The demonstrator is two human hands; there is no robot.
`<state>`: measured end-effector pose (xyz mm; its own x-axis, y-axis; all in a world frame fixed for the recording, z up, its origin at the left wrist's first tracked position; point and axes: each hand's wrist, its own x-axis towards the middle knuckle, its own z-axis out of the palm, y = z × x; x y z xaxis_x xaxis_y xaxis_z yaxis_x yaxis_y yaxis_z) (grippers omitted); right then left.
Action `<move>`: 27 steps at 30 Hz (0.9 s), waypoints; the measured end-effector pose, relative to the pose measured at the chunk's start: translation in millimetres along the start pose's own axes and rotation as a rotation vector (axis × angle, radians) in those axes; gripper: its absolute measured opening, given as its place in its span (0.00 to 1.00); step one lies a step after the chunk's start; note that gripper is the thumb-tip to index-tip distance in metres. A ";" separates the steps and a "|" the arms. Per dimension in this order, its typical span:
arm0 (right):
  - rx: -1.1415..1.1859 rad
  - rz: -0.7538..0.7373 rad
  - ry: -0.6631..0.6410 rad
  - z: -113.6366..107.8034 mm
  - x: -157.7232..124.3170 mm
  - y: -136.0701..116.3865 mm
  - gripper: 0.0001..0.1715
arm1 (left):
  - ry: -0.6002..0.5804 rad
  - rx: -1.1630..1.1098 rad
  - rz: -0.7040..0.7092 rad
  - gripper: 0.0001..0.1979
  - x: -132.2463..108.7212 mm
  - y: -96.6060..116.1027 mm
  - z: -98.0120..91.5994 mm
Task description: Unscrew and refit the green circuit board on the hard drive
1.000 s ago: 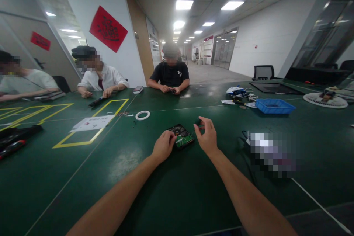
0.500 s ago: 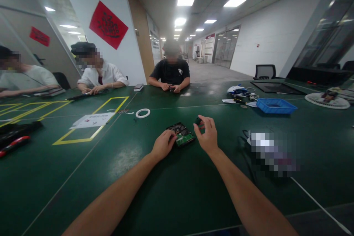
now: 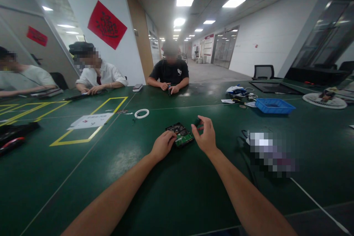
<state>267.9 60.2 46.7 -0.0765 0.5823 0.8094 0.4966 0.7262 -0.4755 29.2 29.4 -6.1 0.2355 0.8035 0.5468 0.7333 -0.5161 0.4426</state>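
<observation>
A hard drive with its green circuit board facing up lies on the dark green table in front of me. My left hand rests curled on the drive's near left edge and steadies it. My right hand hovers just right of the drive, fingers curled round a small dark tool handle whose tip I cannot see.
A white tape ring and a paper sheet inside yellow floor-tape lines lie to the left. A blue tray stands at the right, a blurred patch nearer. Three people sit across the table. Dark tools lie at far left.
My right hand with the dark handle has shifted slightly left, closer to the drive. My left hand stays on the drive. The person opposite has raised a small object in their hands.
</observation>
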 end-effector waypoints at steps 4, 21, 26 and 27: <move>-0.025 -0.002 -0.005 1.4 -0.5 1.5 0.26 | 0.006 -0.005 0.027 0.07 0.3 0.3 0.2; -0.008 0.042 0.004 4.9 -3.4 6.4 0.26 | -0.005 0.002 -0.009 0.09 1.3 1.9 -1.7; -0.025 0.027 -0.015 0.1 -1.2 0.9 0.24 | 0.010 0.031 -0.012 0.08 4.6 15.5 -2.6; -0.029 0.026 -0.021 -0.5 -0.8 0.1 0.25 | 0.009 0.028 -0.004 0.08 5.4 18.3 -1.7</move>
<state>268.4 59.6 46.2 -0.0813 0.6086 0.7893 0.5238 0.6998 -0.4856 42.8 23.8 6.1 0.2270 0.8028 0.5513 0.7519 -0.5042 0.4248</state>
